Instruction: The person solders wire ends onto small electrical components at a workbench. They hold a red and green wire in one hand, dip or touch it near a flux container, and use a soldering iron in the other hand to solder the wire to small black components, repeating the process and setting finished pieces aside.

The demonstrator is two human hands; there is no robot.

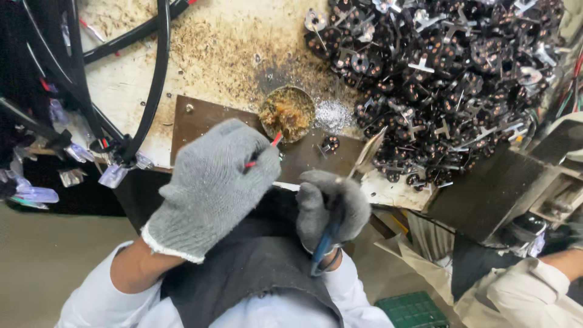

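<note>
My left hand (212, 185), in a grey knit glove, is closed on a thin red wire (274, 140) whose tip points at a small round dish of brown paste (286, 113). My right hand (333, 208), also gloved, grips a tool with a blue handle (323, 246); its metal jaws (368, 152) reach up toward the bench. A single black round part (329, 144) lies on the dark brown plate (200, 118) between the dish and the jaws.
A large heap of black round parts with metal tabs (449, 79) fills the bench's right side. Black cables (155, 79) and clear connectors (112, 175) hang at left. Another person's sleeve (534, 291) shows at lower right, near a green crate (413, 310).
</note>
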